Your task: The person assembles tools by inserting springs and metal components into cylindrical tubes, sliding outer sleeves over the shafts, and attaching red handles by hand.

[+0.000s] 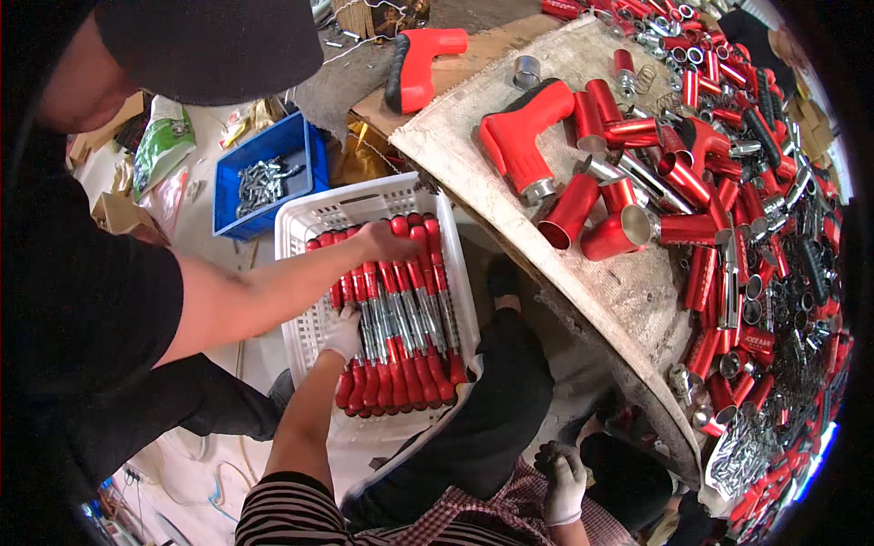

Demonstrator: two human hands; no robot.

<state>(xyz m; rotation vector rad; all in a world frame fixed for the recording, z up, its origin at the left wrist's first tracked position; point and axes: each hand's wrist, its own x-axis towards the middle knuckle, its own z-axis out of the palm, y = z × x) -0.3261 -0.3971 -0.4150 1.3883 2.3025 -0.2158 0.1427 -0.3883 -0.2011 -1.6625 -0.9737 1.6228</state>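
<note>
A white plastic basket holds rows of red-handled tools with bright metal shafts, packed side by side. My left hand, in a white glove, reaches into the basket from below, its fingers stretched against the tools at the left side of the row. Close to my lap on the right, my gloved right hand is raised with its fingers curled. Something dark shows at those fingers; whether it is an object or the glove's dark side is unclear. Another person's bare hand rests on the upper ends of the same tools.
A person in a dark cap leans in from the left. Beyond the basket is a blue bin of small metal parts. On the right, a cloth-covered table carries red pistol-shaped housings, red tubes and heaped metal parts.
</note>
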